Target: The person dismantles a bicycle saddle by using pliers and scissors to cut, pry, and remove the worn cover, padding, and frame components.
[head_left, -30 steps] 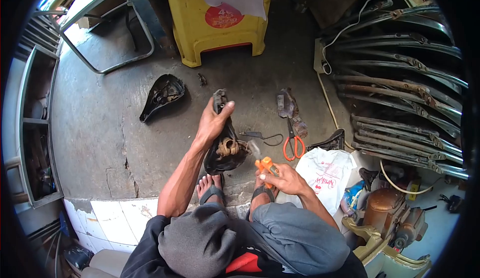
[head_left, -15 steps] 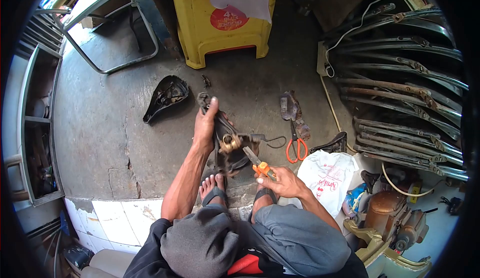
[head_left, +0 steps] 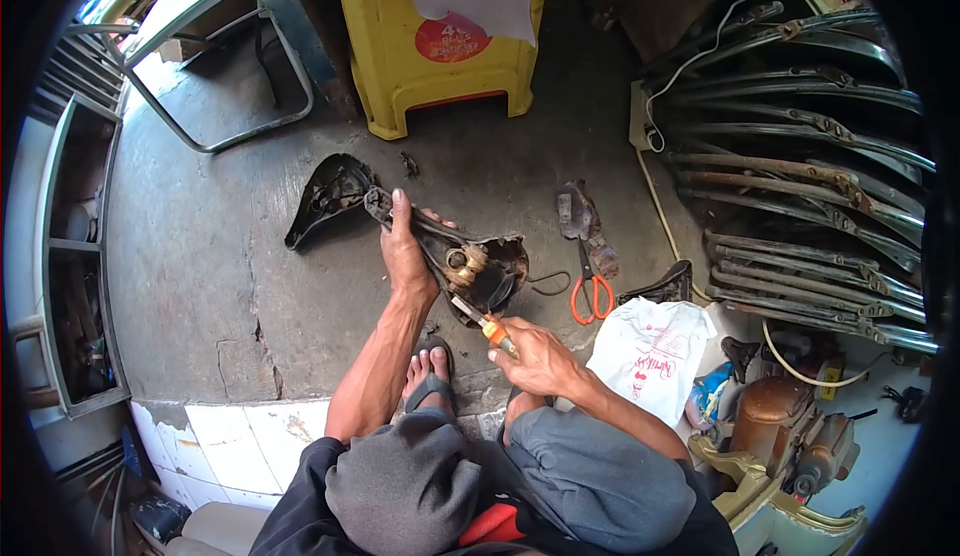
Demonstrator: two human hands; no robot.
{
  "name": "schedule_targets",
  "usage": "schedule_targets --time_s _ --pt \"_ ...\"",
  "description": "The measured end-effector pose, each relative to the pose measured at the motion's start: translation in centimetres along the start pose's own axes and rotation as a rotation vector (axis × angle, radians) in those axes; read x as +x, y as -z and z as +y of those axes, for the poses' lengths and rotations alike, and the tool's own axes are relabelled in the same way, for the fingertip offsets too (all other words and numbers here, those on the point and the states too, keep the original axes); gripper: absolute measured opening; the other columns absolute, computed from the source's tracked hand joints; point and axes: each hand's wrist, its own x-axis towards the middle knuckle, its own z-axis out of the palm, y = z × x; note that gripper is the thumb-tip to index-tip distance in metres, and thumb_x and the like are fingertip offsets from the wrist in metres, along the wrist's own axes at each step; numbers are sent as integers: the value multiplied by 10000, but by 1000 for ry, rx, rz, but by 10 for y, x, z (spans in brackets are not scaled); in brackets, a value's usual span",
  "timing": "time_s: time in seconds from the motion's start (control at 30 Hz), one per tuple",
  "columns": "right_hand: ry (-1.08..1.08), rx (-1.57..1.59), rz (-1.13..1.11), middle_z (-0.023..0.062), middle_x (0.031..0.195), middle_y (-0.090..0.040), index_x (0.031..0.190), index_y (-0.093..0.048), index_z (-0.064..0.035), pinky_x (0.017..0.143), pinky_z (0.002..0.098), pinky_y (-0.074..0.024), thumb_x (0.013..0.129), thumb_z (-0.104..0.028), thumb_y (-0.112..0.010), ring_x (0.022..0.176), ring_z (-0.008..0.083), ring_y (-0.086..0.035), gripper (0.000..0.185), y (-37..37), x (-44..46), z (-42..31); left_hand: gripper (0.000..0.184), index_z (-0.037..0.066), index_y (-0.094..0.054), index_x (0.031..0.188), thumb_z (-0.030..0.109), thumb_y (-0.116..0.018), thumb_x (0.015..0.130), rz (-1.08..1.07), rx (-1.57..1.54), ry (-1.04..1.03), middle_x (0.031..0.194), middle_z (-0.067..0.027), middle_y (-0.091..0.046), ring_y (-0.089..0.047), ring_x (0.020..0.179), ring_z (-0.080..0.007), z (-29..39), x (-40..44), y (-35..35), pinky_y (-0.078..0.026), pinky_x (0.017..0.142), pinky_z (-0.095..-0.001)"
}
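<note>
My left hand (head_left: 408, 256) grips the narrow nose of a worn black bicycle saddle (head_left: 505, 256), held with its underside up. A rusty, brass-coloured clamp (head_left: 462, 266) sits in the middle of that underside. In my right hand (head_left: 540, 358) are pliers (head_left: 494, 330) with orange grips, my fingers wrapped round the handles. The tips of the pliers are at the saddle's near edge, below the clamp; whether they bite on it I cannot tell. A second dark saddle shell (head_left: 335, 198) lies on the floor beyond my left hand.
Orange-handled scissors (head_left: 592, 294) and a torn brown piece (head_left: 577, 212) lie to the right. Beside them is a white plastic bag (head_left: 652, 356). A yellow stool (head_left: 440, 66) stands ahead, chrome metal tubes (head_left: 810, 166) are stacked at right, and a rusty motor (head_left: 775, 411) sits nearer.
The saddle has turned so its wide end points right and its underside shows more. My right hand has brought the pliers left to the saddle's edge.
</note>
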Motion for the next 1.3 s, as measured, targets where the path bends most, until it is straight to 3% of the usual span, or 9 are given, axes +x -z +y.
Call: schedule_targets --time_s 0.43,0.63,0.8,0.87,0.93,0.97,1.07,1.2,1.3 --pt "-253 -55 -258 274 1010 -652 1065 -644 52 863 499 -499 899 -287 -637 999 453 -643 378 22 -3 1 430 105 -545 832 501 -656 953 -48 -169 176 716 -71 -602 -658 676 -268 -3 15 27 -580 700 -430" --pt "32 -52 -85 213 1075 -657 1112 -663 0 849 448 -502 898 -259 -674 991 389 -655 337 -5 -4 13 435 99 -538 859 506 -667 943 -31 -39 81 728 -74 -603 -665 638 -269 -5 11 18 -593 642 -455" --pt "-8 69 -12 174 855 -682 1044 -707 1 721 409 -528 873 -352 -755 777 338 -687 394 -2 1 1 437 96 -506 919 495 -683 935 16 -112 148 723 -83 -586 -657 613 -272 -9 25 26 -608 604 -438" --pt "40 89 71 154 751 -662 1007 -718 19 633 399 -520 860 -322 -777 657 305 -666 376 -2 0 2 505 74 -544 796 545 -697 899 47 -124 115 695 -102 -599 -676 652 -308 -14 31 31 -606 637 -472" --pt "158 -49 272 155 762 -663 1004 -716 37 614 384 -527 846 -270 -784 652 295 -664 352 -12 0 17 432 65 -530 1090 455 -662 963 114 -63 61 867 -108 -626 -664 726 -268 -29 47 54 -596 682 -452" --pt "220 -110 394 146 793 -675 963 -709 39 603 378 -538 819 -203 -786 674 293 -673 292 -19 4 22 492 52 -494 1291 417 -634 991 197 -87 -21 1079 -104 -629 -656 921 -267 -38 56 60 -574 812 -465" --pt "358 -347 563 133 845 -678 920 -696 14 583 385 -540 786 -168 -786 679 290 -666 243 -19 14 27 495 33 -491 1289 406 -630 995 245 -132 16 1111 -112 -621 -651 951 -282 -46 71 73 -573 830 -472" --pt "248 -513 421 186 1140 -603 951 -646 -4 878 456 -509 746 -146 -792 1024 331 -605 289 -12 17 9 500 -5 -483 1286 383 -623 1003 371 -217 90 1175 -128 -606 -642 1011 -310 -40 75 84 -570 867 -485" --pt "183 -243 309 176 1219 -567 1035 -653 -5 976 462 -451 797 -159 -756 1135 347 -548 303 -16 20 12 468 1 -533 1043 442 -665 958 216 -244 89 924 -139 -624 -669 829 -336 -18 60 74 -596 757 -527"
